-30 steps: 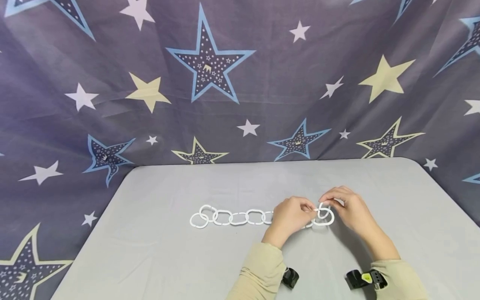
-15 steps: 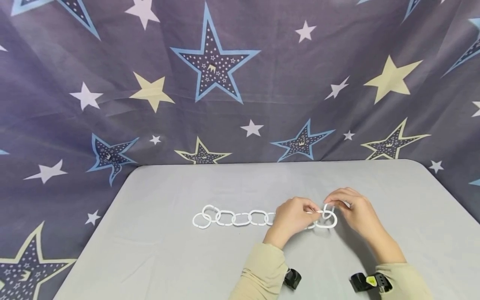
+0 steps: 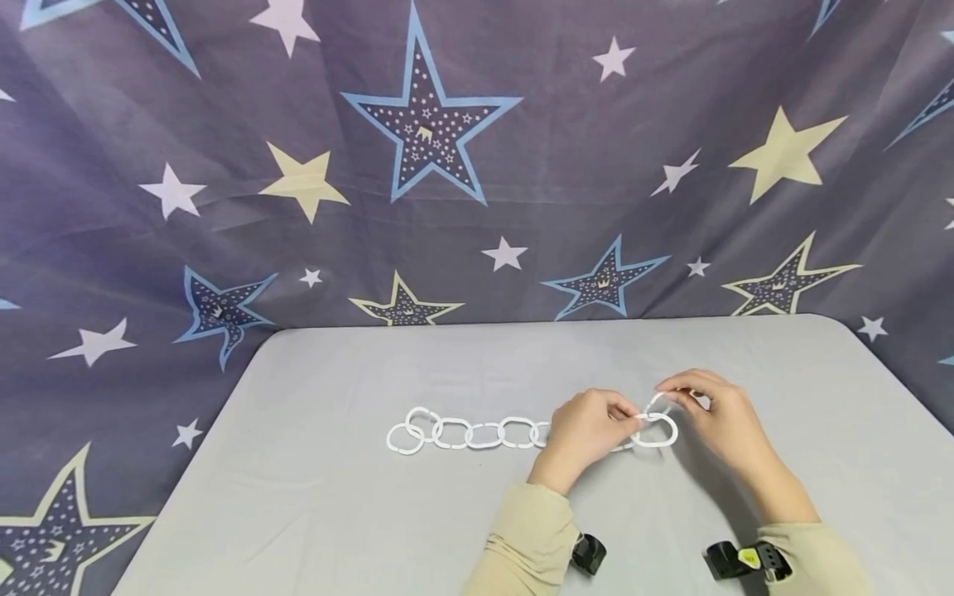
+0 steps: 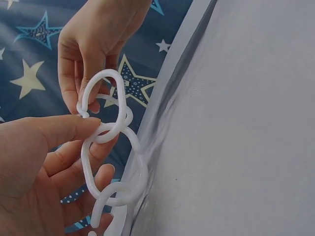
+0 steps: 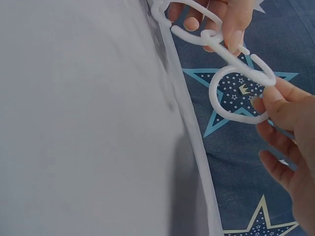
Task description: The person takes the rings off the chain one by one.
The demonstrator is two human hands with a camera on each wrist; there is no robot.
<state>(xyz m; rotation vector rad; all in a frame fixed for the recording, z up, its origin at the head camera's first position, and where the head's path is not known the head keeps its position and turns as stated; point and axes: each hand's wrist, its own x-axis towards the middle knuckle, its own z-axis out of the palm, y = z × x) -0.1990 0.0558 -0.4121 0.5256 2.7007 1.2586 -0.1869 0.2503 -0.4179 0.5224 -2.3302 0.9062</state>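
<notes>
A chain of white plastic links (image 3: 514,419) stretches leftward across the table. Near its right end my left hand (image 3: 585,429) pinches an oval link (image 4: 122,98) between thumb and fingers, and more links hang below it in the left wrist view. My right hand (image 3: 719,420) pinches another white link (image 5: 213,93) by its side, raised a little above the table. That link passes through the oval one in the right wrist view. Whether its gap is closed cannot be made out. Part of the chain is hidden behind my left hand.
The table (image 3: 313,513) has a grey cloth over it. A dark curtain with stars (image 3: 522,207) hangs behind its far edge. Black straps (image 3: 745,559) sit at both sleeves.
My right hand has drawn slightly up and to the right, pulling its link outward from inside the oval one. My left hand keeps its pinch. The head view has shifted slightly.
</notes>
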